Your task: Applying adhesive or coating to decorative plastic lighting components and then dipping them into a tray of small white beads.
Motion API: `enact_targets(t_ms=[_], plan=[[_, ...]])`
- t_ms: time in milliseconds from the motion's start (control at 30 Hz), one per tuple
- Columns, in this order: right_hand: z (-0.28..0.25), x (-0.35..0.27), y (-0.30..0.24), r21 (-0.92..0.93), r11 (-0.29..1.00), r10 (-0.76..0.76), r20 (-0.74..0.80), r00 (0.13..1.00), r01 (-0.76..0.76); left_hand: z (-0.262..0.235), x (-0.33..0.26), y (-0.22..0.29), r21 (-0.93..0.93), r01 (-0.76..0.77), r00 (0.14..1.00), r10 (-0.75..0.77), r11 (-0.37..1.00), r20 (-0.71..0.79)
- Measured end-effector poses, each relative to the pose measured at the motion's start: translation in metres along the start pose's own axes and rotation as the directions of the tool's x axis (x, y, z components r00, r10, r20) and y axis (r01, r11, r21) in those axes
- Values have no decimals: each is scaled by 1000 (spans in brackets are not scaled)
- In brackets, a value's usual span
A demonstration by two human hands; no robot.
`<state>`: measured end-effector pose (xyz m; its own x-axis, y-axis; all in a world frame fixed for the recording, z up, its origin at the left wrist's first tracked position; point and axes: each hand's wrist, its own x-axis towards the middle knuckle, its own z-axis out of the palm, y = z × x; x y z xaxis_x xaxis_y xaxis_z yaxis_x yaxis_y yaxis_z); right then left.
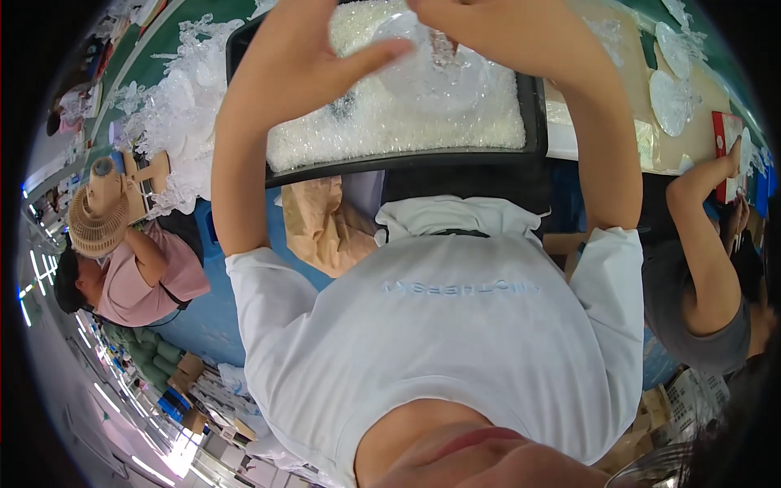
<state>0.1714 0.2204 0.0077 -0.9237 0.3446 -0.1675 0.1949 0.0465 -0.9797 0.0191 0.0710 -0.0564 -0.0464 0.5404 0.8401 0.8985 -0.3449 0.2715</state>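
Head view, looking down. A green worktable [171, 37] spans the top of the frame, strewn with clear plastic pieces. On it lies a black tray [533, 106] filled with small clear beads [366, 122]. Above the tray, both hands are raised together around a clear domed plastic piece [431, 69]: the left hand [313, 49] pinches its left edge with the thumb extended, and the right hand [496, 28] closes on its upper right edge. A co-worker's hand [720, 171] rests at the table's right edge.
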Motion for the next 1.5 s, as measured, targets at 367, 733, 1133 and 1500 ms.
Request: enact_targets(t_ms=[367,733,1133,1500], plan=[[4,8,28,264,895,-295,-256,920,360,-24,1,16,312,656,659,-723,687,207],[25,3,129,9,519,-815,-299,497,855,-16,-24,29,254,403,900,-432,879,66],[18,-4,121,-96,585,-807,26,590,805,-9,-22,29,232,292,921,-338,928,193],[40,-13,123,-147,667,-745,-93,661,731,-18,-21,20,192,243,885,-298,951,358]])
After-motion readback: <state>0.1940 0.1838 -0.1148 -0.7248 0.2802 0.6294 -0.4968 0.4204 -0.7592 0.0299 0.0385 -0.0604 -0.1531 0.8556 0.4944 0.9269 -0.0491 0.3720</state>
